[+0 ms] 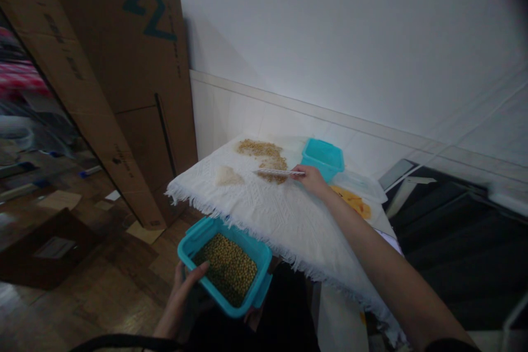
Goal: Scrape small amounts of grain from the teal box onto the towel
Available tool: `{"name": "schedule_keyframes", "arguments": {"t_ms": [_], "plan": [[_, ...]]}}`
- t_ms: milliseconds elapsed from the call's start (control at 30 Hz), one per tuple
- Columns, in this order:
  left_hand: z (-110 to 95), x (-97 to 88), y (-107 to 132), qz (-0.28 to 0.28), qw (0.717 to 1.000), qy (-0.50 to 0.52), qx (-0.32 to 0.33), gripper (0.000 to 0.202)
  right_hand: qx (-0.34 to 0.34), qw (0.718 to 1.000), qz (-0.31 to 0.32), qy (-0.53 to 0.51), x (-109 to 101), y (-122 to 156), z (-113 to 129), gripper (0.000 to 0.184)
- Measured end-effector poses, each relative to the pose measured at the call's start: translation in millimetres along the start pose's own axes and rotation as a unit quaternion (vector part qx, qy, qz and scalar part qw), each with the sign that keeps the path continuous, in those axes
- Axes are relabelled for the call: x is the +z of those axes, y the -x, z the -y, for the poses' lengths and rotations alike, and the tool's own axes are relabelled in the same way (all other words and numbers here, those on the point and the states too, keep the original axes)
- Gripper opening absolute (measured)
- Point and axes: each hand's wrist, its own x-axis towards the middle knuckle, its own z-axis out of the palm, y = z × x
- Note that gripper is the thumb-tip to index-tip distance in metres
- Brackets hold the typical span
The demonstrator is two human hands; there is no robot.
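My left hand [185, 286] grips the near left rim of a teal plastic container [244, 240], thumb over the edge. Inside lie many round yellow-green beans [231, 267], probably soybeans. The container is tilted and held just below the front edge of a table with a white fringed cloth [297, 220]. Above the cloth, my right hand [310, 179] pinches one end of a thin, flat white strip [278, 172]; its exact kind is unclear. The strip passes over a spread of tan grains [259, 148]. A small pale pile [229, 176], perhaps rice, lies to its left.
A second teal container [324, 157] stands at the back right, beside a clear lid [358, 182] and something orange-yellow [352, 202]. A tall cardboard box [136, 77] rises at the left. White wall borders the table behind; black material [449, 231] is at the right.
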Motion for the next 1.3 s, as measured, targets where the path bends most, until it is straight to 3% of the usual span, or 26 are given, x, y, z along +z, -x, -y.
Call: {"name": "schedule_keyframes", "arguments": {"t_ms": [500, 767, 1300], "plan": [[8, -2.7, -7, 0.012, 1.000, -0.009, 0.000, 0.072, -0.030, 0.999, 0.027, -0.025, -13, 33, -12, 0.011], [7, 1.0, 0, 0.026, 1.000, -0.002, 0.010, 0.064, -0.036, 0.998, 0.035, -0.024, -19, 51, -2, 0.016], [9, 2.2, -2, 0.016, 1.000, -0.011, 0.003, 0.071, -0.045, 0.998, 0.015, -0.047, -19, 75, 12, 0.019]]}}
